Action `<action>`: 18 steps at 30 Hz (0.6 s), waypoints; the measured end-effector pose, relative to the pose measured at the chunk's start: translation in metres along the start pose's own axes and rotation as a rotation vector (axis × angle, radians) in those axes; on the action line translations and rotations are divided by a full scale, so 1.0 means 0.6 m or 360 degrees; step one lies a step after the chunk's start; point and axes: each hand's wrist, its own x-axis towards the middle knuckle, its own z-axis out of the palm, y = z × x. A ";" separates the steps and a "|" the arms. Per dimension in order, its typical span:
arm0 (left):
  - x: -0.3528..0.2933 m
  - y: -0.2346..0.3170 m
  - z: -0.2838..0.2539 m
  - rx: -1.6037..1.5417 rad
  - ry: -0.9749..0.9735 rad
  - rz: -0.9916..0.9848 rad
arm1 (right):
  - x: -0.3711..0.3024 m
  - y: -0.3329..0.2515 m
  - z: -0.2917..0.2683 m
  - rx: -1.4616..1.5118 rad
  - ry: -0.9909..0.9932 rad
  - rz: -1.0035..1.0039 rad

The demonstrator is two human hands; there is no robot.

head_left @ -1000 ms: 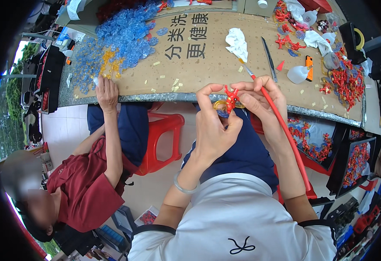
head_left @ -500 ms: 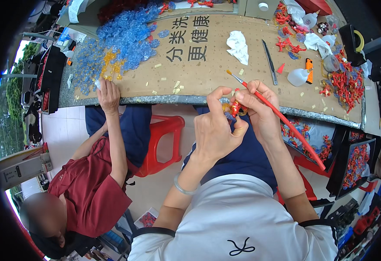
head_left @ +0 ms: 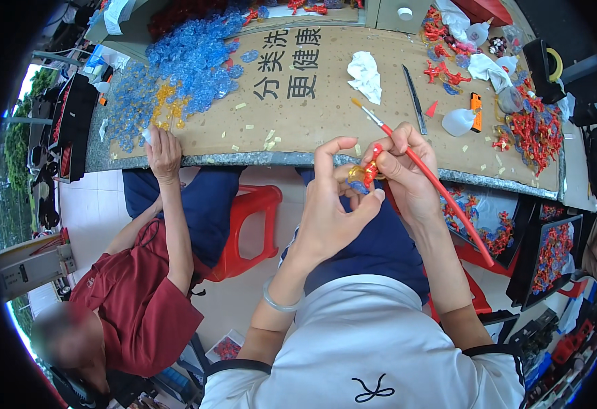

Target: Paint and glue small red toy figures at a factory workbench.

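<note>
My right hand (head_left: 414, 176) grips a red-handled brush (head_left: 444, 196), its thumb against a small red figure (head_left: 373, 162). My left hand (head_left: 329, 217) curls its fingers around the figure's blue and yellow end; whether they pinch it I cannot tell. The figure is just off the near edge of the tabletop (head_left: 312, 129), above my lap (head_left: 366, 255). A crumpled white tissue (head_left: 364, 76) lies beyond the brush's tip.

Left hand (head_left: 327, 213) and right hand (head_left: 411, 178) nearly meet, fingers (head_left: 323, 165) bent, forearms (head_left: 443, 266) slanting inward.
</note>
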 end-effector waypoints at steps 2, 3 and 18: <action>0.001 0.003 -0.003 -0.0502 -0.0074 -0.0176 | 0.000 -0.004 -0.007 0.0024 -0.0140 -0.0077; 0.003 0.005 -0.006 -0.0572 -0.0120 -0.0209 | 0.000 -0.004 -0.010 0.0022 -0.0187 -0.0114; 0.000 0.000 0.016 -0.0272 0.0101 0.0031 | -0.006 0.016 0.008 0.0094 -0.0087 -0.0178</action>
